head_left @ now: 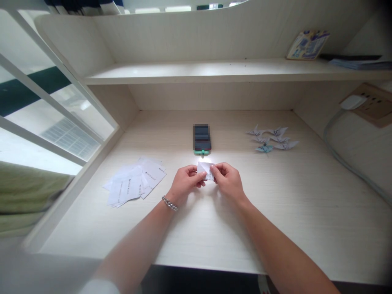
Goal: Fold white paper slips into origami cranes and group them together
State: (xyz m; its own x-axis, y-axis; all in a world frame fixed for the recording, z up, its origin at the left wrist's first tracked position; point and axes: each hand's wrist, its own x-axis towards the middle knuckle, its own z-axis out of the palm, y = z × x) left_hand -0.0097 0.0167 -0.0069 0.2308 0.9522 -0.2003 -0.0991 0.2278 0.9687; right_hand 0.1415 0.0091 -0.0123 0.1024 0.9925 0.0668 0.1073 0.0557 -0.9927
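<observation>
A small folded piece of white paper (206,168) is held up just above the desk, between both hands. My left hand (187,179) pinches its left side, thumb on top, with a chain bracelet at the wrist. On the right edge, my right hand (227,179) grips the paper between thumb and fingertips. Loose white paper sheets (128,185) with small print lie overlapping to the left. Several folded paper cranes (280,139) sit in a group at the right, one of them light blue (264,148).
Behind the hands a phone (202,136) lies on the desk (294,220), its screen pixelated. Above runs a shelf (183,71) carrying a colourful packet (308,45). A cable (337,159) hangs from the socket panel (375,104) at the right. Window bars (55,96) stand at the left.
</observation>
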